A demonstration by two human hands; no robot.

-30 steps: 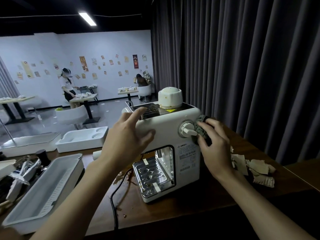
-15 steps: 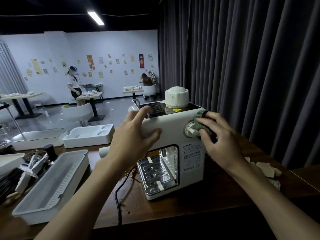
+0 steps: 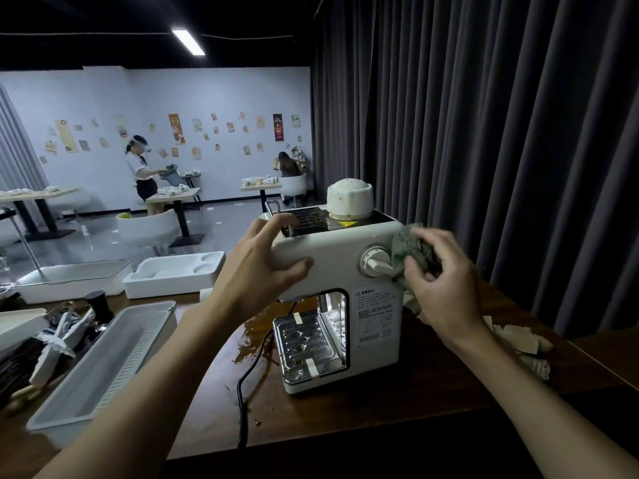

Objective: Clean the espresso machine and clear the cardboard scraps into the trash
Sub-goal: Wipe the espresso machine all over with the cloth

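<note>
— How are the hands set?
— The left hand (image 3: 262,271) clasps the upper left corner of the white espresso machine (image 3: 339,267), fingers hooked over the top edge and thumb flat on the front. The right hand (image 3: 446,288) is curled round a grey-green cloth (image 3: 411,247), held to the upper right corner, touching the dial (image 3: 377,262).
— And around it?
— A grey curtain (image 3: 484,133) hangs behind. The machine stands on a dark wooden table (image 3: 397,402), set back from the near edge. A brown spill (image 3: 252,340) lies at its left foot, and a black cord (image 3: 242,392) runs over that edge.
— The sides?
— A long white tray (image 3: 103,368) fills the left. The cardboard scraps (image 3: 518,340) lie on the right, behind the right wrist.
</note>
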